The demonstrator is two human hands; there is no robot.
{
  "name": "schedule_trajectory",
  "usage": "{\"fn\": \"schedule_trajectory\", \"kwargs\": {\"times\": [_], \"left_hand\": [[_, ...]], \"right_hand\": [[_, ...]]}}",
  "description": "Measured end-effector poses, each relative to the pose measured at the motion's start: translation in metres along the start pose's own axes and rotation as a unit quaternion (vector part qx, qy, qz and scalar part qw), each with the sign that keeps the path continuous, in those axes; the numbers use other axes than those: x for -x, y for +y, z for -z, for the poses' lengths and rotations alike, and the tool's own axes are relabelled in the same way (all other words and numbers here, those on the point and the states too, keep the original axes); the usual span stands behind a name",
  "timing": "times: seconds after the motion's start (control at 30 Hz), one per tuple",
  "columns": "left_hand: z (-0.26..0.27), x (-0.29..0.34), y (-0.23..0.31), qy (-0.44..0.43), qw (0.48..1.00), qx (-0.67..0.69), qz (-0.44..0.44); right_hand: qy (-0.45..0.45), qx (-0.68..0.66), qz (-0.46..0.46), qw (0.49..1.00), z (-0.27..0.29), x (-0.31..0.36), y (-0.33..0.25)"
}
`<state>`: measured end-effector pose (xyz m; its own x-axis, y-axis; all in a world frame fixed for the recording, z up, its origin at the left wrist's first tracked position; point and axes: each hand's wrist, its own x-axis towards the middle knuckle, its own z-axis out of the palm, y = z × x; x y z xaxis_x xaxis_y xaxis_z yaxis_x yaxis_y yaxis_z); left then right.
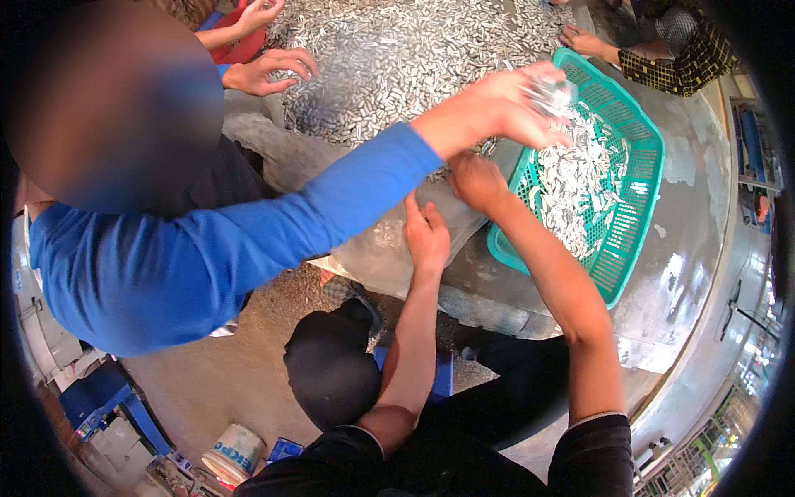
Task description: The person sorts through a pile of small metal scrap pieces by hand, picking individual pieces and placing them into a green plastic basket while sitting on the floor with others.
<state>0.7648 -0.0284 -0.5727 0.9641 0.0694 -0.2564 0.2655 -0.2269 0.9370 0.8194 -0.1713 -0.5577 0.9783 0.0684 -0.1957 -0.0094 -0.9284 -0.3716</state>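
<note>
My left hand is at the near edge of the table, over a crumpled clear plastic sheet. Its index finger and thumb are stretched out and apart, and I see nothing in it. My right hand is curled closed beside the left rim of a green plastic basket; what it may hold is hidden. White, slender pieces lie in the basket. Above them, the blurred hand of a blue-sleeved person reaches across, with something pale and shiny in its fingers. A broad heap of small silvery-white pieces spreads beyond my hands.
The blue sleeve crosses in front of me from the left. Another hand hovers over the heap's left side, near a red container. At the far right, a person's hand rests by the basket. A white bucket stands on the floor.
</note>
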Motion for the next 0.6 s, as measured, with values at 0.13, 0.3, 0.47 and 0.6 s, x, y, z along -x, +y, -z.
{"fn": "schedule_trajectory", "kwargs": {"times": [0.13, 0.3, 0.47, 0.6], "left_hand": [[0.008, 0.001, 0.033, -0.08, 0.977, -0.195, -0.037], [0.016, 0.027, -0.004, -0.145, 0.926, -0.323, 0.134], [0.028, 0.025, 0.002, -0.233, 0.873, -0.404, 0.143], [0.028, 0.029, 0.002, -0.297, 0.863, -0.388, 0.131]], "right_hand": [[-0.163, 0.1, 0.091, 0.977, 0.012, 0.059, -0.007], [-0.051, 0.089, 0.021, 0.994, 0.003, 0.057, -0.027], [-0.008, 0.145, 0.046, 0.988, -0.009, 0.023, -0.044], [-0.297, -0.042, -0.088, 0.95, -0.028, 0.03, -0.054]]}}
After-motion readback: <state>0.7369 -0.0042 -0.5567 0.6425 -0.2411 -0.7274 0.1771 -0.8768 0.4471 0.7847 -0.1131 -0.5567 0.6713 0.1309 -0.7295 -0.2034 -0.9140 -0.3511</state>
